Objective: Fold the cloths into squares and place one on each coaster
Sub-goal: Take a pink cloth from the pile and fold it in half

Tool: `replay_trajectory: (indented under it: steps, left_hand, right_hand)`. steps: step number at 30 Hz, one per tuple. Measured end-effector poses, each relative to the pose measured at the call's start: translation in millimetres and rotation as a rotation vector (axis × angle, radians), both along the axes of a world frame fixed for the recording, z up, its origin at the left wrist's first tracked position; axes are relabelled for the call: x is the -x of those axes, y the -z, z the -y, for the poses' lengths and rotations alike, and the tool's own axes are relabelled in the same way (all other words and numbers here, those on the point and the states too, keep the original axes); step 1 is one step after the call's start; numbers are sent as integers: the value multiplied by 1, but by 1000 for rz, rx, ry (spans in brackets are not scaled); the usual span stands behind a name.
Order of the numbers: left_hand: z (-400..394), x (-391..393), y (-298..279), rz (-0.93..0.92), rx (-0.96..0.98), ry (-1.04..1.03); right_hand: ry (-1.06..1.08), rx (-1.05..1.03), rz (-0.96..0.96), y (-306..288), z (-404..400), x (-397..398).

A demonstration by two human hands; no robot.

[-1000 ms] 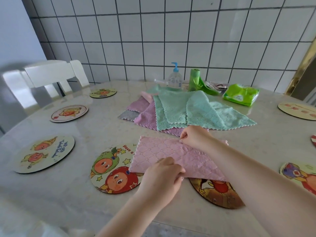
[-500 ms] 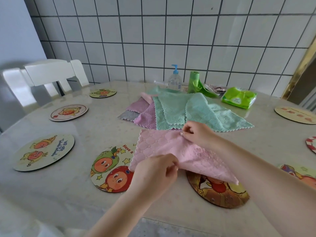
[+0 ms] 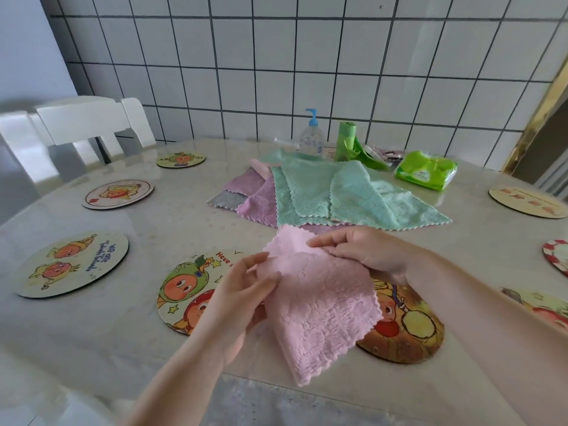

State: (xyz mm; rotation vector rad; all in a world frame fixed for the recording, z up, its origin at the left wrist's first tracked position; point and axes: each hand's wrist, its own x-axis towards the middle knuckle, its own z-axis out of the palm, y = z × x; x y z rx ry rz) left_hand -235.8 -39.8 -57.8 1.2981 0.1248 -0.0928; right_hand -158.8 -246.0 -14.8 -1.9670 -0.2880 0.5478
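Head view: left hand (image 3: 238, 298) pinches the pink cloth (image 3: 319, 309) between thumb and curled fingers at its left edge. Right hand (image 3: 365, 252) pinches its top corner, fingers extended together. Cloth hangs lifted above two coasters (image 3: 405, 330).

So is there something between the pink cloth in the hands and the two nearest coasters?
Nothing visible. Both hands, left and right, hold the pink cloth directly over the fruit coaster and the brown coaster; no object lies on either.
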Motion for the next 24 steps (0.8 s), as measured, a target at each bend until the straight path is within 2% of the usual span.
replay_trajectory:
  steps: [3,6,11,14,17,24]
  left_hand:
    - [-2,2,0,66,-92,45]
    - [-3,-2,-2,146,-182,122]
    - [7,-30,-10,165,-351,311]
    - [15,-42,-8,141,-522,402]
    - [15,-49,-2,119,-656,404]
    - [-5,-15,2,-93,-328,340]
  right_hand:
    - [116,33,290,7,0,17]
    - [221,-25,405,10,7,41]
    - [384,-37,324,25,31,57]
    - [395,-29,238,37,35,53]
    - [390,14,216,48,37,52]
    - [235,-78,168,43,49,77]
